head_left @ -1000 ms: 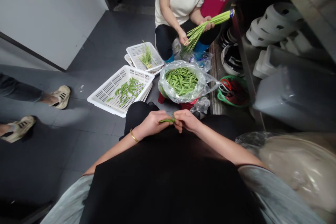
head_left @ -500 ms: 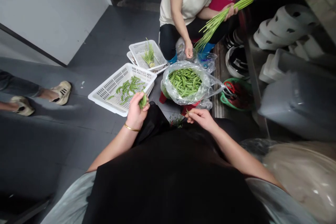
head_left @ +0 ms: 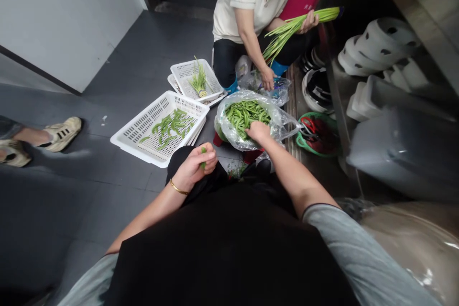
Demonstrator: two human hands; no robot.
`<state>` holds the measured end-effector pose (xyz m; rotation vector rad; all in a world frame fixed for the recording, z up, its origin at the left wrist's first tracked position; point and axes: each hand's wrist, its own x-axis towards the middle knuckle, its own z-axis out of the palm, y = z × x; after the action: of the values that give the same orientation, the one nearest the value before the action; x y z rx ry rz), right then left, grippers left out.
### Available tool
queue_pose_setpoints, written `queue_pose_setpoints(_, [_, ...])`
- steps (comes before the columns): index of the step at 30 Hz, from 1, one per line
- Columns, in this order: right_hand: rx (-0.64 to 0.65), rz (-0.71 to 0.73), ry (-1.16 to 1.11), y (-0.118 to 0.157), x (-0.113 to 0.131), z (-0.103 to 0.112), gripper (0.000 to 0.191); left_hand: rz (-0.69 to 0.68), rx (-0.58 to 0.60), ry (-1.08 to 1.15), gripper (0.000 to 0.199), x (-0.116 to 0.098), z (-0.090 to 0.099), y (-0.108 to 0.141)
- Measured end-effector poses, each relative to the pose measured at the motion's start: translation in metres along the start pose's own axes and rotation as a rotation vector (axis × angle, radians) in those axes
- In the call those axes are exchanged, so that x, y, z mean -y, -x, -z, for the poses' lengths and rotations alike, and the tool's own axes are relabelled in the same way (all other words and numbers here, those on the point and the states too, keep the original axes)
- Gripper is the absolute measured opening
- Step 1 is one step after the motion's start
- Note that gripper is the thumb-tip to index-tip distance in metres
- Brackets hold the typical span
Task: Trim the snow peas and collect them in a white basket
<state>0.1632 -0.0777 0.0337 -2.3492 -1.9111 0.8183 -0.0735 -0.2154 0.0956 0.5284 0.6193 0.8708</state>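
Note:
My left hand point(head_left: 199, 162), with a gold bangle at the wrist, is closed around green pea pods point(head_left: 203, 158) above my knee. My right hand point(head_left: 259, 133) reaches into a clear plastic bag point(head_left: 234, 141) full of pea pods point(head_left: 247, 111). Its fingertips touch the pods at the near side of the heap. They are partly hidden, so I cannot tell whether they grip one. Left of the bag, a white perforated basket point(head_left: 131, 126) holds a loose layer of pea pods point(head_left: 172, 124).
Across from me a person in a cream shirt point(head_left: 240, 5) holds long green stalks point(head_left: 287, 36). A smaller white basket point(head_left: 179, 69) bears a tied green bunch point(head_left: 199, 81). A green basket point(head_left: 304, 146) and grey bins point(head_left: 398, 148) line the right. Someone's shoe point(head_left: 64, 134) is at left.
My right hand has moved from near my lap forward into the bag. My left hand has drawn slightly back from the basket with its pods. The other person's free hand has lowered to the plastic.

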Motion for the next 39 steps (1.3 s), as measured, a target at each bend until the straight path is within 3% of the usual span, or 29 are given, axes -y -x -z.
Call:
queue_pose_setpoints(3, [-0.037, -0.009, -0.162, -0.004, -0.012, 0.008, 0.022, 0.095, -0.022, -0.041, 0.031, 0.000, 0.000, 0.001])
queue_pose_setpoints(6, [-0.065, 0.010, -0.364, 0.018, -0.025, 0.021, 0.024, 0.142, -0.080, -0.141, 0.025, 0.009, -0.005, -0.002])
queue_pose_setpoints(8, [-0.081, 0.056, -0.544, 0.047, -0.025, 0.020, 0.028, 0.160, -0.122, -0.256, 0.024, 0.019, -0.013, -0.006])
queue_pose_setpoints(10, [-0.063, 0.149, -0.804, 0.083, -0.017, 0.010, 0.033, 0.138, -0.160, -0.364, 0.038, 0.030, -0.022, -0.011])
queue_pose_setpoints(13, [0.011, 0.367, -1.011, 0.134, 0.000, -0.011, 0.037, -0.030, -0.261, -0.366, 0.041, 0.041, -0.030, -0.014])
queue_pose_setpoints(16, [-0.071, 0.692, -0.694, 0.165, 0.010, -0.017, 0.033, -0.172, -0.340, -0.223, 0.031, 0.042, -0.027, -0.012])
queue_pose_setpoints(18, [-0.097, 0.921, -0.391, 0.176, 0.010, -0.011, 0.032, -0.146, -0.327, -0.147, 0.030, 0.039, -0.022, -0.008])
queue_pose_setpoints(20, [-0.044, 1.067, -0.147, 0.183, 0.010, -0.001, 0.030, -0.064, -0.280, -0.137, 0.032, 0.037, -0.018, -0.002])
queue_pose_setpoints(22, [-0.003, 1.097, 0.015, 0.191, 0.011, 0.007, 0.026, -0.013, -0.237, -0.201, 0.033, 0.035, -0.017, 0.003])
queue_pose_setpoints(24, [-0.049, 1.041, 0.086, 0.198, 0.012, 0.011, 0.022, -0.027, -0.223, -0.281, 0.034, 0.032, -0.018, 0.008])
queue_pose_setpoints(27, [-0.179, 0.978, 0.095, 0.205, 0.014, 0.010, 0.020, -0.100, -0.265, -0.340, 0.034, 0.029, -0.023, 0.013])
queue_pose_setpoints(30, [-0.205, 1.020, 0.093, 0.203, 0.012, 0.007, 0.024, -0.129, -0.325, -0.363, 0.035, 0.028, -0.027, 0.014])
queue_pose_setpoints(33, [-0.107, 1.100, -0.047, 0.198, 0.012, 0.008, 0.029, -0.089, -0.306, -0.408, 0.034, 0.029, -0.027, 0.014])
queue_pose_setpoints(36, [0.160, 1.209, -0.303, 0.197, 0.013, 0.011, 0.027, 0.083, -0.098, -0.407, 0.036, 0.028, -0.023, 0.014])
queue_pose_setpoints(39, [0.363, 1.088, -0.545, 0.193, 0.008, 0.017, 0.024, 0.229, 0.113, -0.348, 0.039, 0.024, -0.018, 0.016])
